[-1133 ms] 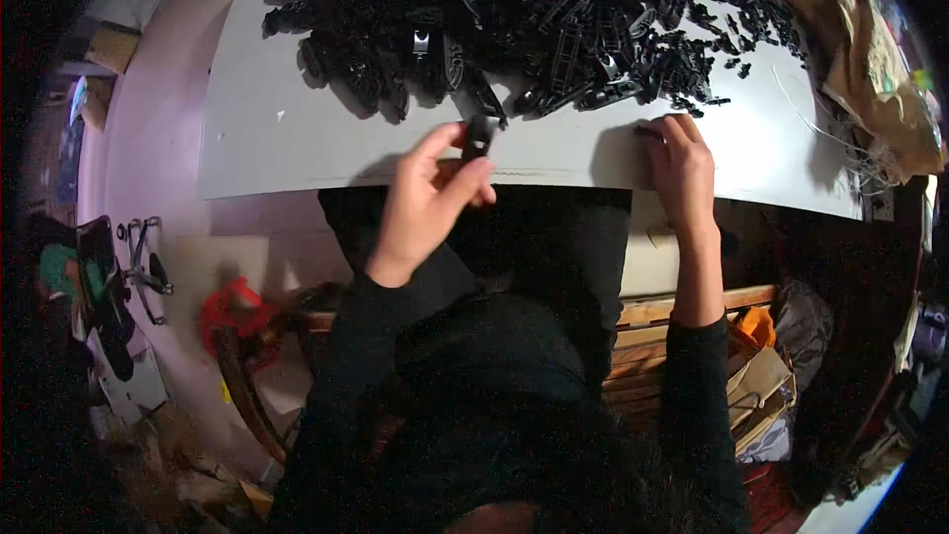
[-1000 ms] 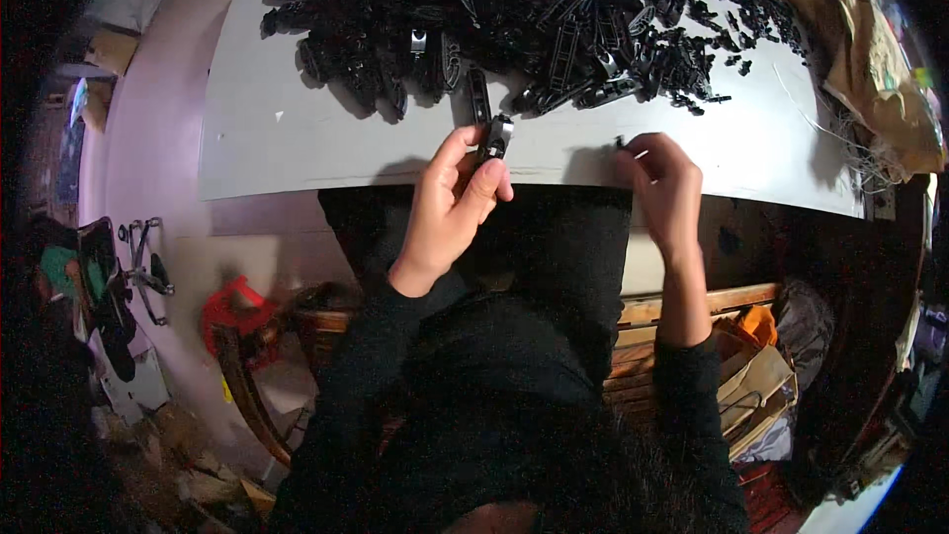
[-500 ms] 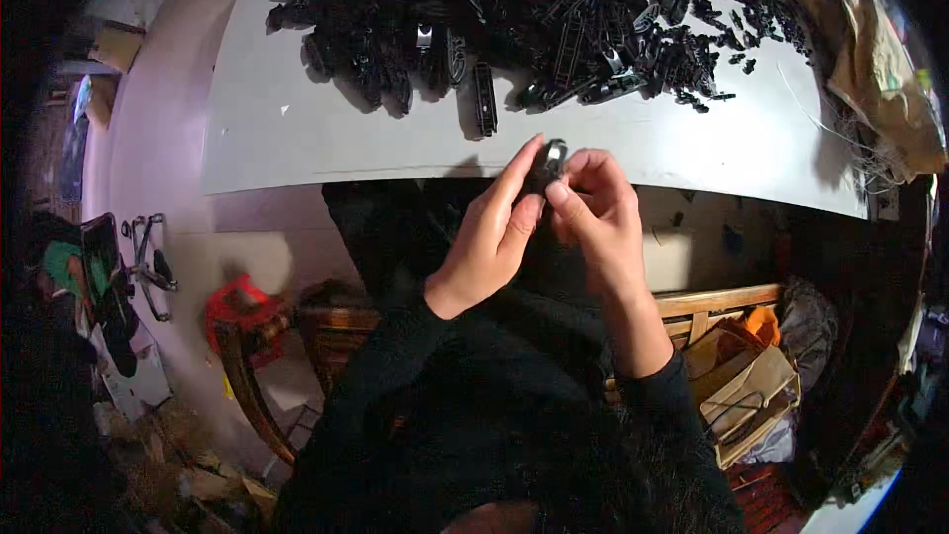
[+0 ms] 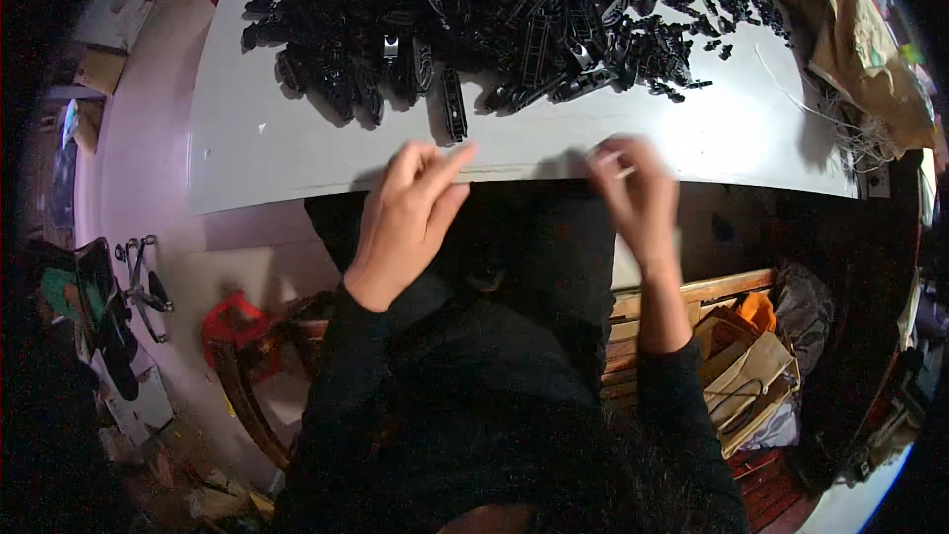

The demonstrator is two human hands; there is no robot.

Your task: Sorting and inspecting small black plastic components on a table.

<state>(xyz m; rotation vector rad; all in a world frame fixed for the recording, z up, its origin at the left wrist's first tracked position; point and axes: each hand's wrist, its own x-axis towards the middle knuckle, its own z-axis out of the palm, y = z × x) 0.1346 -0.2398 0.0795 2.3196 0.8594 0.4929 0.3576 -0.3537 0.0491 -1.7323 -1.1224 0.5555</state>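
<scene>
My left hand (image 4: 407, 222) hovers at the table's front edge, fingers apart and nothing held. Just beyond its fingertips lies a long narrow black plastic clip-like part (image 4: 454, 107), its near end pointing toward me. Over the same edge, farther right, is my right hand (image 4: 641, 200), smeared by motion. Its fingers look curled, and a thin pale streak shows among them; whether it holds anything is unclear. Behind both hands spreads a large heap of black plastic parts (image 4: 395, 5), some with shiny metal pieces. Smaller black parts (image 4: 667, 64) form the heap's right side.
The white table (image 4: 316, 163) ends just in front of my lap. Brown wrapping (image 4: 840, 30) and tangled pale thread (image 4: 870, 153) are at its right end. A wooden bench (image 4: 727, 287) and a cardboard box (image 4: 756, 381) stand lower right; a red object (image 4: 232, 321) is lower left.
My hands have separated, the left moving left and the right moving right. The dark part with a shiny end that was between them no longer shows there. The view has shifted slightly.
</scene>
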